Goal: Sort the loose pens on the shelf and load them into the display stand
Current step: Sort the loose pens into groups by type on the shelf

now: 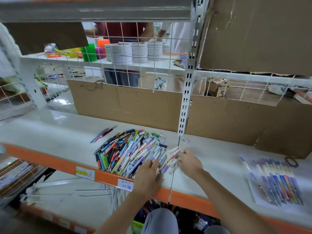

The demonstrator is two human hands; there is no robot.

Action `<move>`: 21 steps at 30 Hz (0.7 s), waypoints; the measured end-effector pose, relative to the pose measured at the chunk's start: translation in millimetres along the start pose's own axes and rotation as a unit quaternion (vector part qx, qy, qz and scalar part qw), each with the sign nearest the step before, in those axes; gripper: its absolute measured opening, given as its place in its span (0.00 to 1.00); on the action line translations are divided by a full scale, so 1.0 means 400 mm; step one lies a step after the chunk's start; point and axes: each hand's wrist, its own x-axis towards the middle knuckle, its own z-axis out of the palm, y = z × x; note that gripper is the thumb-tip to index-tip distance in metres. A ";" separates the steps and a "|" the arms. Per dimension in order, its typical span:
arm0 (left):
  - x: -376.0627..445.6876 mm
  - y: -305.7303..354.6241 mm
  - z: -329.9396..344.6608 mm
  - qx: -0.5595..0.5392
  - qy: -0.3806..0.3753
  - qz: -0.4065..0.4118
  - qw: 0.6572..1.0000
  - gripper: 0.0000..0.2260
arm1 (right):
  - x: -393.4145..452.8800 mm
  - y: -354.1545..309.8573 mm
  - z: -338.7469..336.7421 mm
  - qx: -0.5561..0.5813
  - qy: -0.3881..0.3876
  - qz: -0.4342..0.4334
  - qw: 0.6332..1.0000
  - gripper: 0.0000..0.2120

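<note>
Head view, white shelf (pixel 50 132) with orange front edge. Large heap of loose mixed-colour plastic pens (pixel 128 152) lies on the shelf near the front edge, barrels mostly slanting the same way. A few thin pens, blue, red and black (pixel 103 134), lie apart just left of the heap, farther back.

My left hand (pixel 148 173) rests at the heap's front right corner, fingers curled down over pastel pens; it looks to be gripping a purple-and-white pen (pixel 164 168) at its fingertips, though blur makes the exact hold uncertain. My right hand (pixel 189 162) is just beside it, to the right, fingers bent and pinching a small cluster of white and pink pastel pens (pixel 174 160) that sits between the two hands. Both forearms come in from the bottom of the frame.

Far right on the same shelf: a row of pastel pens laid side by side on a white paper sheet (pixel 276 188), well apart from the heap. A dark ring-shaped item (pixel 291 162) lies behind that row, near brown cardboard sheeting (pixel 135 105) standing against the white wire grid back panel (pixel 128 53).

Through the grid, on another shelf: stacks of white tape rolls (pixel 135 51) and green, orange and pink cylinders (pixel 94 49). No display stand identifiable in this view
</note>
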 end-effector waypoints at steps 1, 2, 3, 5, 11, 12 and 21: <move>-0.003 -0.010 -0.004 -0.015 0.007 -0.005 1.000 0.12 | 0.007 0.000 -0.003 -0.002 -0.003 0.005 1.000 0.12; -0.005 -0.019 -0.009 -0.033 0.018 -0.014 0.999 0.11 | 0.012 0.001 -0.008 -0.003 0.000 0.008 1.000 0.11; -0.005 -0.030 -0.012 -0.047 0.032 -0.023 0.998 0.11 | 0.016 0.001 -0.012 -0.005 0.003 0.008 1.000 0.09; -0.001 -0.048 -0.020 -0.055 0.045 -0.041 0.997 0.09 | 0.019 0.005 -0.022 -0.017 0.015 -0.004 1.000 0.07; 0.042 -0.033 -0.031 -0.021 0.028 -0.036 0.999 0.10 | -0.016 0.009 -0.033 0.056 0.092 0.004 0.994 0.06; 0.056 -0.022 -0.027 -0.015 0.019 -0.030 0.999 0.10 | -0.028 0.009 -0.033 0.091 0.099 0.011 0.991 0.05; 0.155 0.061 0.030 0.103 -0.080 -0.064 0.989 0.16 | -0.140 0.076 -0.028 0.461 0.077 0.142 0.873 0.03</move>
